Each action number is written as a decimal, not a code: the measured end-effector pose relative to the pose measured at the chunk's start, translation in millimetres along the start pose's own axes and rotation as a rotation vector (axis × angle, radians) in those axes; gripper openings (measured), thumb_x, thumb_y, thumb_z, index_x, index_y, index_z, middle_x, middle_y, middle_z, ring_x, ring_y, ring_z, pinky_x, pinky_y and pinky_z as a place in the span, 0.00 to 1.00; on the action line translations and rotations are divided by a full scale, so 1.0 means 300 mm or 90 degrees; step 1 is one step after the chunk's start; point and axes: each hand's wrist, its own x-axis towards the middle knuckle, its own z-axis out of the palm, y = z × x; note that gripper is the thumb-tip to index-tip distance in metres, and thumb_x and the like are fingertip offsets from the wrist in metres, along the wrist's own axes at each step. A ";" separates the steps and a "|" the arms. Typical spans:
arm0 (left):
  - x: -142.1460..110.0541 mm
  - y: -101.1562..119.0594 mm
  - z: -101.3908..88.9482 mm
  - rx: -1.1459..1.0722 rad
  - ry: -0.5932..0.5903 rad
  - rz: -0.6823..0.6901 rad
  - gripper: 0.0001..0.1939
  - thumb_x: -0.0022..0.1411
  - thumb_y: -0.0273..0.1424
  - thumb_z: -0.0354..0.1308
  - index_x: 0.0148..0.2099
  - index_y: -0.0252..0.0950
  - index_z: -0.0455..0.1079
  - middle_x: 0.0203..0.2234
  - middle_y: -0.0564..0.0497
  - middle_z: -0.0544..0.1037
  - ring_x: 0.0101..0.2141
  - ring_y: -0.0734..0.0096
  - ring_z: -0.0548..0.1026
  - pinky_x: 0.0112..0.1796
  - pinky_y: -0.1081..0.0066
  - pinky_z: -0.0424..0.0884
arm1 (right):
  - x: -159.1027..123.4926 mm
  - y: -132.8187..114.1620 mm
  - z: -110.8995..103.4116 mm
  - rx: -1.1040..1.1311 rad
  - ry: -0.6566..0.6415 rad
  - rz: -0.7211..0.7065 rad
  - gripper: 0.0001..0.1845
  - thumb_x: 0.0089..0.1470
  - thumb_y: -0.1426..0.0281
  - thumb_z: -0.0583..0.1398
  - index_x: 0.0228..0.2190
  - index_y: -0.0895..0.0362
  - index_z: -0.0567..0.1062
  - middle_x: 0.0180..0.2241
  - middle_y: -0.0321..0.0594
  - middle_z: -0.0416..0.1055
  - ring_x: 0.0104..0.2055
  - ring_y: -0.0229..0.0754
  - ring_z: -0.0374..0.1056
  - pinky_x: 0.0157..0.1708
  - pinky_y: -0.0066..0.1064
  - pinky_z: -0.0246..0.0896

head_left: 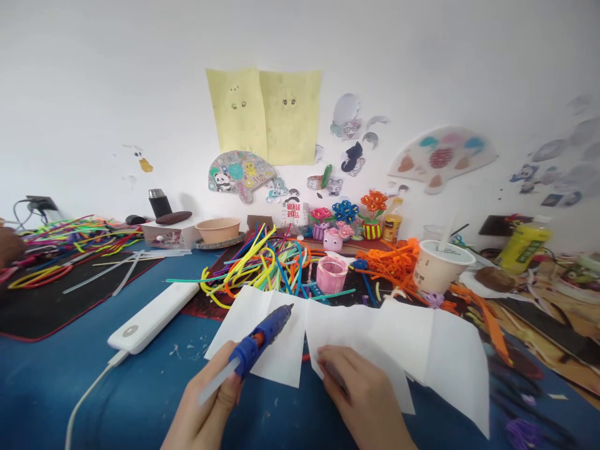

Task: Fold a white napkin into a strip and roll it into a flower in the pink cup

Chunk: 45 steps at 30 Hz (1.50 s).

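Observation:
My left hand (210,390) is wrapped around a blue hot glue gun (260,340), with a pale glue stick (219,380) jutting from its back end. The gun's dark nozzle points up and away, over a white paper sheet (281,362). Over a second, creased paper (452,375), my right hand (359,394) is curled near its left edge with fingers and thumb drawn together; what they hold, if anything, is hidden. A small red piece (306,358) shows in the gap between the sheets. Beyond the papers stands a pink pipe-cleaner pot (331,275).
Colourful pipe cleaners (262,265) heap behind the papers, with orange ones (391,265) to their right. A lidded drink cup (440,265) stands at right. On the left lies a white cabled device (152,319). Another person's hand (10,247) appears at the far left edge.

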 end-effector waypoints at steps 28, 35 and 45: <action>0.097 0.031 0.204 0.127 -0.099 0.092 0.24 0.65 0.52 0.45 0.30 0.40 0.69 0.26 0.49 0.75 0.27 0.63 0.72 0.33 0.68 0.72 | -0.017 0.080 -0.003 0.099 0.015 0.057 0.17 0.57 0.75 0.54 0.48 0.51 0.65 0.49 0.41 0.74 0.49 0.40 0.74 0.44 0.26 0.70; 0.086 0.043 0.194 0.131 -0.097 0.047 0.25 0.64 0.54 0.46 0.27 0.40 0.67 0.21 0.51 0.71 0.26 0.64 0.71 0.33 0.68 0.73 | -0.017 0.088 -0.002 0.083 -0.008 0.043 0.15 0.59 0.74 0.54 0.48 0.51 0.64 0.49 0.40 0.73 0.50 0.39 0.73 0.44 0.25 0.70; 0.058 0.060 0.160 0.092 -0.137 0.016 0.24 0.63 0.54 0.48 0.29 0.39 0.68 0.25 0.50 0.73 0.27 0.66 0.73 0.29 0.72 0.72 | -0.018 0.078 -0.013 0.109 -0.018 0.076 0.14 0.58 0.75 0.53 0.45 0.52 0.67 0.49 0.41 0.74 0.49 0.41 0.73 0.44 0.27 0.71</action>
